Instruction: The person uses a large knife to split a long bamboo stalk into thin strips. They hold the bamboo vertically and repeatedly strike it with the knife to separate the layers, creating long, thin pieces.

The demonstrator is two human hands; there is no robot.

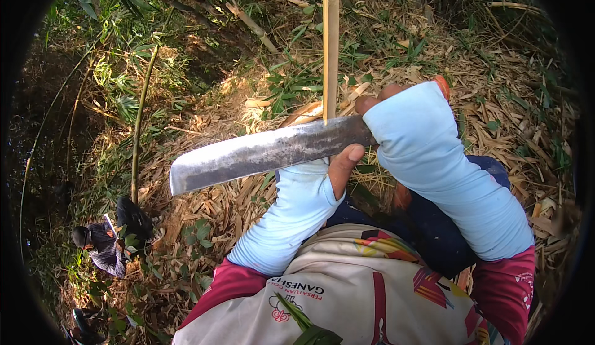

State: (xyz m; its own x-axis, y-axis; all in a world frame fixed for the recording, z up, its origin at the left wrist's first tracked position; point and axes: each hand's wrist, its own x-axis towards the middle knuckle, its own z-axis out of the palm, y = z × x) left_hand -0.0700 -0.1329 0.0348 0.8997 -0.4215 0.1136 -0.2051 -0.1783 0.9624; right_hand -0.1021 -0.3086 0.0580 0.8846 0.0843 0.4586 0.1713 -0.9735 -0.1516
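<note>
A broad machete (pixel 260 154) lies across the middle, its tip toward the left. My right hand (pixel 385 94) is closed round its handle, largely hidden by a pale blue sleeve; a reddish-orange end (pixel 441 87) shows beyond the cuff. A long, thin bamboo strip (pixel 331 41) rises from the blade's upper edge past the top of view. Below the blade, my left hand (pixel 342 170) is in line with the strip and appears closed on its lower part. Its thumb shows; the blade and cuff hide the other fingers and the strip's lower end.
Dry bamboo leaves and husks (pixel 496 103) cover the ground, with green shoots among them. A slender bamboo stem (pixel 144 109) stands at left. Farther down at left, a person (pixel 105 246) in dark clothes sits with a long pale object. A cut stalk (pixel 253 26) leans at the back.
</note>
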